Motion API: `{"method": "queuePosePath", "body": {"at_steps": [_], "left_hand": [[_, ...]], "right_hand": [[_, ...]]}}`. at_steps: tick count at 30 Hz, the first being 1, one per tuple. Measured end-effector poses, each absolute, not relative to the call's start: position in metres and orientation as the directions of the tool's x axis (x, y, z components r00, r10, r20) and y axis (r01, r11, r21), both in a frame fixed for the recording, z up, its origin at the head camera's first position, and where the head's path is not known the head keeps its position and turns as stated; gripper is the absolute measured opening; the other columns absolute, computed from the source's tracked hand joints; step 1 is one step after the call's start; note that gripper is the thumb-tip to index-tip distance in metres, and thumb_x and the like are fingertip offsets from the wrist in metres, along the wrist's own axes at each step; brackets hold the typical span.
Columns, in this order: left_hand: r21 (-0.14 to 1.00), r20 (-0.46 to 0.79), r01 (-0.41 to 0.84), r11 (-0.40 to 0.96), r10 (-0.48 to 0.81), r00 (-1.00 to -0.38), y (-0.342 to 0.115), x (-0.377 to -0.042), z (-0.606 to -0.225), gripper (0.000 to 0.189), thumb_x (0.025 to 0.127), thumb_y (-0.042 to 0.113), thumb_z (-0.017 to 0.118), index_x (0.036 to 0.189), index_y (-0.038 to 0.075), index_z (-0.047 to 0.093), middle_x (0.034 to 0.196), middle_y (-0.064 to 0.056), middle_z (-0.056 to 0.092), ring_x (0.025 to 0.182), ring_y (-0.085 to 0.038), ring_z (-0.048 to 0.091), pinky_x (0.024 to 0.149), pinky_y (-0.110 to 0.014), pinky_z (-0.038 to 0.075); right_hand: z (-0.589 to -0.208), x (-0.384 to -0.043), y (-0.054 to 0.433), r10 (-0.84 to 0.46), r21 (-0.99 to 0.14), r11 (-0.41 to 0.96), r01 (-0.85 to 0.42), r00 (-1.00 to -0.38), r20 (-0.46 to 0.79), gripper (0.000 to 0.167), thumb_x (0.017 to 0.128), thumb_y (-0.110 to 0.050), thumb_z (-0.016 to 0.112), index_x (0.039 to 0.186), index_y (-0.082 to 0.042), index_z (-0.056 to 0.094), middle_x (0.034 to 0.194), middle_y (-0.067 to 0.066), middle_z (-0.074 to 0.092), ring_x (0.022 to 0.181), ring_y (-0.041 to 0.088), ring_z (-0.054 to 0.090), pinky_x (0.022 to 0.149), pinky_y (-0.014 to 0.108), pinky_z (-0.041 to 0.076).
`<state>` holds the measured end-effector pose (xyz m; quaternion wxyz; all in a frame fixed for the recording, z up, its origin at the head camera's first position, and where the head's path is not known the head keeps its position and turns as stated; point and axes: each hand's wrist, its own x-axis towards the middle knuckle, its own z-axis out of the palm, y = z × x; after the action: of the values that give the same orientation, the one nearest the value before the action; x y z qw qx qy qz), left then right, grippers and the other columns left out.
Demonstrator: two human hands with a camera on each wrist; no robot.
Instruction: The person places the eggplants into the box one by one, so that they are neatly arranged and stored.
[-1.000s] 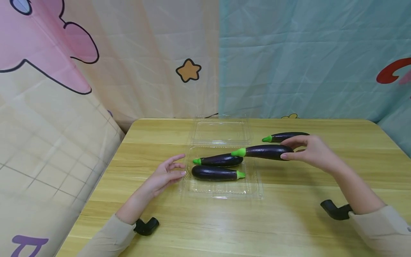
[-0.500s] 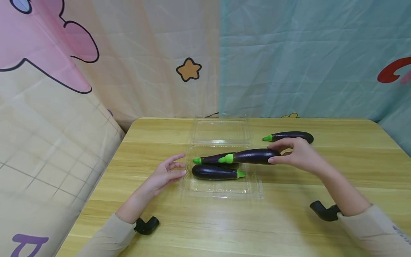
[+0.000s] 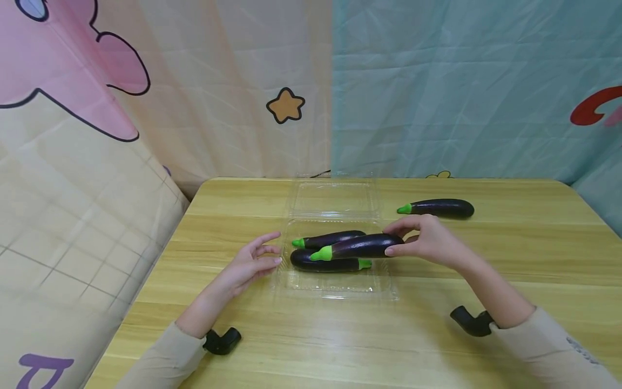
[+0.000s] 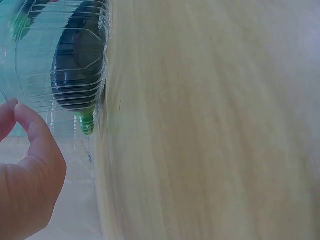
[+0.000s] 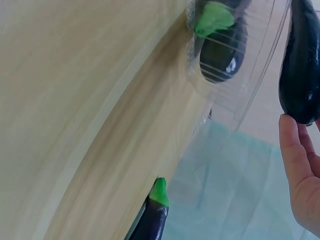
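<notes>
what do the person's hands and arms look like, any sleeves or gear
The left hand and right hand are bare. The left sleeve and right sleeve are light beige, the right with a small grey marking. Bent black pieces sit beside both sleeve ends.

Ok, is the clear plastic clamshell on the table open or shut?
Open: its lid is folded back on the far side, away from the base, leaving the two eggplants inside uncovered.

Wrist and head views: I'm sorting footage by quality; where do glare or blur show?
Head: pale glare on the table near the clear container; left wrist: table grain looks soft and hazy; right wrist: bright glints on the held eggplant.
</notes>
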<state>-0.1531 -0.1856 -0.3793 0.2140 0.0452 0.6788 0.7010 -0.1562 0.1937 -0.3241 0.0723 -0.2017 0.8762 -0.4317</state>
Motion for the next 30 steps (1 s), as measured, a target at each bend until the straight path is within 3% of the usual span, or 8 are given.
{"method": "queuePosePath", "body": {"at_steps": [14, 30], "left_hand": [[0.971, -0.225, -0.239, 0.005, 0.359, -0.906, -0.186, -0.153, -0.381, 0.066, 0.087, -0.004, 0.057, 0.145, 0.003, 0.026, 0.111, -0.011, 0.048, 0.08, -0.009, 0.058, 0.071, -0.02, 0.05], [0.973, -0.218, -0.233, 0.002, 0.364, -0.906, -0.186, -0.153, -0.381, 0.065, 0.087, -0.004, 0.057, 0.145, 0.002, 0.026, 0.112, -0.013, 0.048, 0.08, -0.009, 0.058, 0.072, -0.021, 0.05]], "right_hand": [[-0.336, -0.156, 0.172, -0.499, -0.81, 0.491, -0.32, -0.865, 0.039, 0.039, 0.074, -0.025, 0.079, 0.106, -0.005, 0.069, 0.097, 0.003, 0.065, 0.089, 0.019, 0.057, 0.073, 0.027, 0.053], [-0.346, -0.148, 0.15, -0.533, -0.723, 0.544, -0.426, -0.841, 0.094, 0.037, 0.073, -0.026, 0.08, 0.102, -0.006, 0.07, 0.091, 0.0, 0.063, 0.081, 0.015, 0.054, 0.065, 0.024, 0.052]]}}
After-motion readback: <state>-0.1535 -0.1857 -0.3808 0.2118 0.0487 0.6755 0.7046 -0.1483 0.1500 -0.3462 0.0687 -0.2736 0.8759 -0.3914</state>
